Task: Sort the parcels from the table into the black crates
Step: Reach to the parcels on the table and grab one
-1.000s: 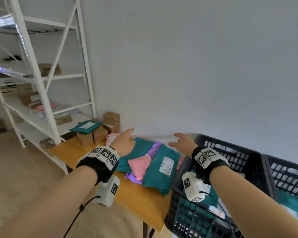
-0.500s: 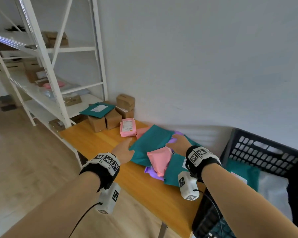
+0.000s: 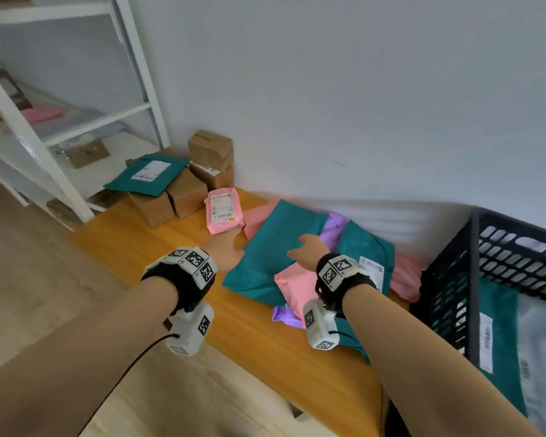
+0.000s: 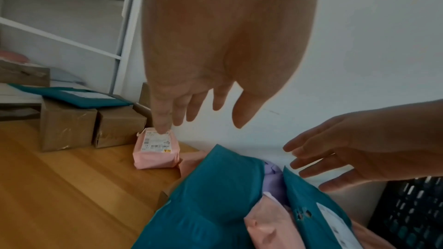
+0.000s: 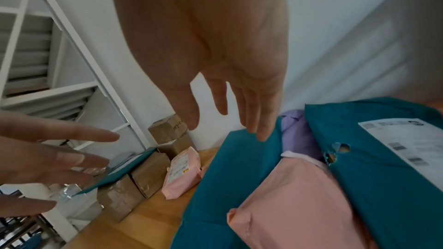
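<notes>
Mailer pile on table, right of centre, against wall. Small labelled packet just left of pile. Cardboard boxes far left, flat mailer on top. Crate right of table; shelving left.

The person is working with bare forearms, no sleeves showing. The left hand and the right hand are bare as well, wearing no gloves or rings. Each wrist is carrying a black strap topped by a white block printed with black-and-white square markers. A white camera housing with the same markers is hanging under each wrist. A thin black cable is running from the left housing back along the forearm.
</notes>
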A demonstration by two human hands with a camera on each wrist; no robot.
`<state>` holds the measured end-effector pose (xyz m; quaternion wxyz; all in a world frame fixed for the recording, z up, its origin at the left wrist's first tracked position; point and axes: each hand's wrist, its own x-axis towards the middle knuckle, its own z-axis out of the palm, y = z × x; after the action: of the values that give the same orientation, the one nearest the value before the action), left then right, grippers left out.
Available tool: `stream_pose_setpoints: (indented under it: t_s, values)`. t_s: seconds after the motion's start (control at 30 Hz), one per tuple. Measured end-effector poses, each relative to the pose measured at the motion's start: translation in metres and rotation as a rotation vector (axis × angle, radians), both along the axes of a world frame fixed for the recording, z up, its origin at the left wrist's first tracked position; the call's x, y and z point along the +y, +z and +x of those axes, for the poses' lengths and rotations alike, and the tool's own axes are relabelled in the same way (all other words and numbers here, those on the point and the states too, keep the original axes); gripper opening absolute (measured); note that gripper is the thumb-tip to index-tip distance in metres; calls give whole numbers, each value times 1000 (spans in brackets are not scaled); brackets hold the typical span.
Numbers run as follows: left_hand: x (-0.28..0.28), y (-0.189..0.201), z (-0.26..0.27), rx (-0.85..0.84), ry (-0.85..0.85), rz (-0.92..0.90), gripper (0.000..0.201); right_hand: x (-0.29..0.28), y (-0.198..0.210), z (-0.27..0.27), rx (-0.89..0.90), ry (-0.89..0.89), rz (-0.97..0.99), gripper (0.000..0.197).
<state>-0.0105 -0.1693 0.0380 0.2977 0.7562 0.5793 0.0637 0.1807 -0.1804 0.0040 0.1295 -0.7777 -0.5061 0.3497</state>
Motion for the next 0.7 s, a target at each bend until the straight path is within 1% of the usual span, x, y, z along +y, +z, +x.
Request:
stream_pose_setpoints:
  t_s: [0.07, 0.13, 0.2, 0.3, 0.37, 0.4, 0.43, 0.47, 0.5, 0.53, 0.6, 0.67, 0.7]
  values:
    - [12, -3, 3, 22, -38, -57, 39, 10, -10, -7, -22, -10, -29, 55]
    - [27, -7, 4, 44, -92, -99, 35, 21, -22, -11, -50, -29, -49, 52]
    - [47, -19, 1, 36, -140, -96, 29, 33, -32, -14, -71, -48, -87, 50]
    - [79, -33, -1, 65, -242, -103, 15, 51, -44, -24, -73, -105, -123, 48]
    - [102, -46, -4, 80, -289, -107, 14, 65, -51, -37, -58, -143, -147, 48]
    - [117, -62, -6, 82, -297, -135, 16, 72, -55, -44, -43, -173, -159, 47]
    - [133, -80, -9, 84, -297, -162, 25, 78, -57, -51, -35, -202, -165, 47]
    - [142, -86, -10, 96, -313, -191, 33, 85, -59, -57, -33, -222, -183, 46]
    - [147, -89, -12, 107, -318, -209, 35, 90, -60, -62, -33, -241, -197, 45]
    - [147, -80, -13, 85, -342, -222, 31, 96, -61, -66, -33, -257, -214, 44]
    - [151, -76, -14, 46, -412, -274, 22, 107, -65, -73, -42, -292, -237, 45]
    - [163, -89, -17, 56, -423, -289, 28, 118, -70, -79, -58, -330, -245, 47]
    - [171, -98, -20, 71, -422, -265, 31, 123, -73, -82, -66, -349, -248, 47]
